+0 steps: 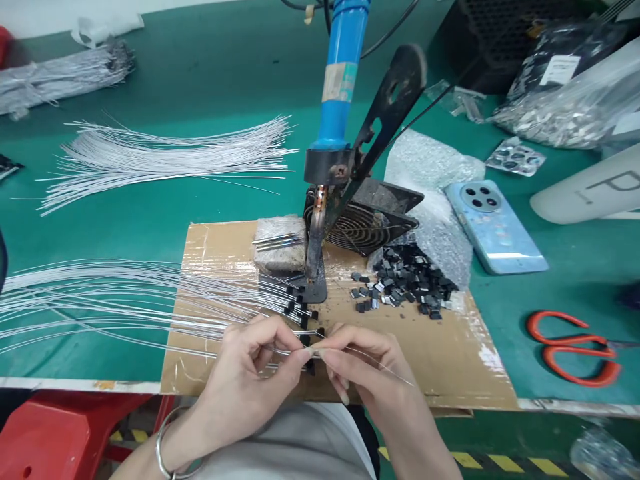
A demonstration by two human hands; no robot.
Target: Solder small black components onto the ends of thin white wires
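My left hand (255,383) and my right hand (375,363) meet over the front of a cardboard sheet (450,373). Both pinch a thin wire (399,377) between thumb and forefinger; its loose end sticks out to the right, past my right hand. What lies right between the fingertips is too small to make out. Just beyond my fingers are the black tips (313,315) of several white wires (125,283), which run off to the left. A blue-handled soldering iron (341,93) is clamped upright in a black stand, tip down, behind my hands.
Small black pieces (413,280) are heaped on bubble wrap (430,167) at the right, near a fan (370,223). Further right lie a blue phone (495,227), red-handled scissors (583,350) and a white bottle (590,187). A loose wire bundle (170,157) rests at the back left.
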